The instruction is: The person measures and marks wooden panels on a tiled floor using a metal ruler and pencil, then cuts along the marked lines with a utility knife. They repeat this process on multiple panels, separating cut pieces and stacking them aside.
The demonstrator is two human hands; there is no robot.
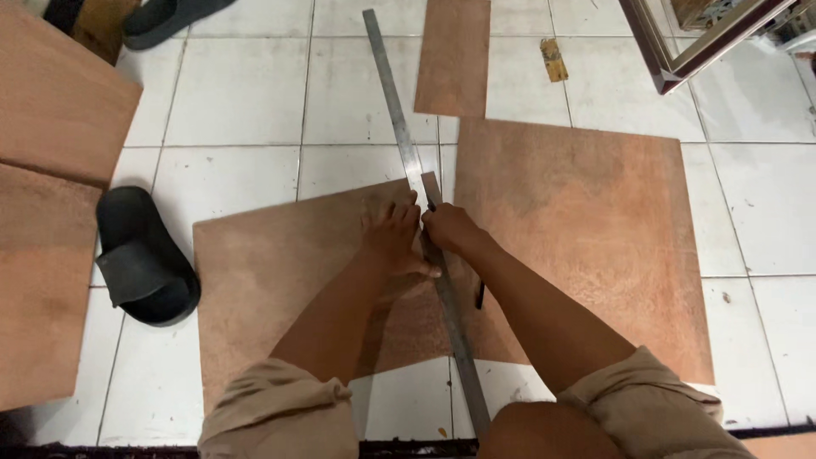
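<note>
**Floor work: steel rule, plywood sheets, cutting tool**

- Steel rule (406,144): long and grey, lying on the white tiled floor (238,102) and running from the top of the view down between my knees, across the seam of the two sheets.
- Left plywood sheet (272,272): flat on the floor under my left hand (393,240). My left grip is spread, palm and fingers pressing down on the rule and the sheet's edge, closed on nothing.
- Right plywood sheet (586,238): larger, flat, its edge just beside the rule.
- Right hand (450,228): grip clamped on a thin dark tool, most of it hidden; I cannot tell its kind. It sits against the rule's right edge.
- Surroundings: narrow plywood strip (453,55) above; black sandal (140,259) left; stacked boards (51,195) at far left.

Risks, in my judgement: the rule is held at one point only, so its far end may pivot and spoil the line. My left fingertips lie close to the tool; a slip over the rule's edge could reach them.
</note>
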